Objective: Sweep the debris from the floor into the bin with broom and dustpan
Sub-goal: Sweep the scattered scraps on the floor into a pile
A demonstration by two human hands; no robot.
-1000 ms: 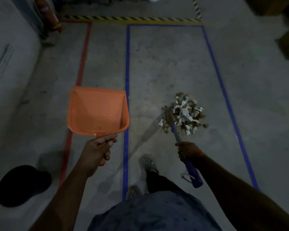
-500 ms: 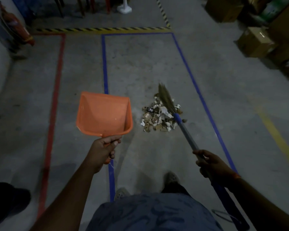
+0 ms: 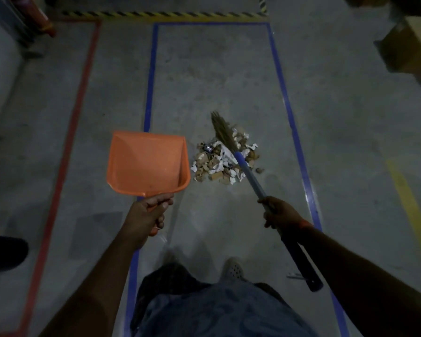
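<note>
A heap of debris (image 3: pixel 212 164), torn paper and brown scraps, lies on the concrete floor inside the blue-taped rectangle. My left hand (image 3: pixel 146 215) grips the handle of an orange dustpan (image 3: pixel 147 164), held above the floor just left of the heap; the pan looks empty. My right hand (image 3: pixel 278 211) grips the blue-and-grey handle of a broom (image 3: pixel 249 175). Its straw bristles (image 3: pixel 221 128) reach over the far side of the heap. A dark round shape (image 3: pixel 3 254) at the left edge may be the bin; most of it is cut off.
Blue tape lines (image 3: pixel 150 93) and a red tape line (image 3: pixel 80 93) run along the floor, with a yellow-black hazard strip (image 3: pixel 163 13) at the far end. Cardboard boxes (image 3: pixel 408 47) stand at the upper right. A red extinguisher (image 3: pixel 38 18) leans at the far left. My feet (image 3: pixel 233 269) stand behind the heap.
The broom head swung from the near-left side of the heap to its far side. The dustpan stays raised on the left. The view shifted, so the dark shape slid toward the left edge.
</note>
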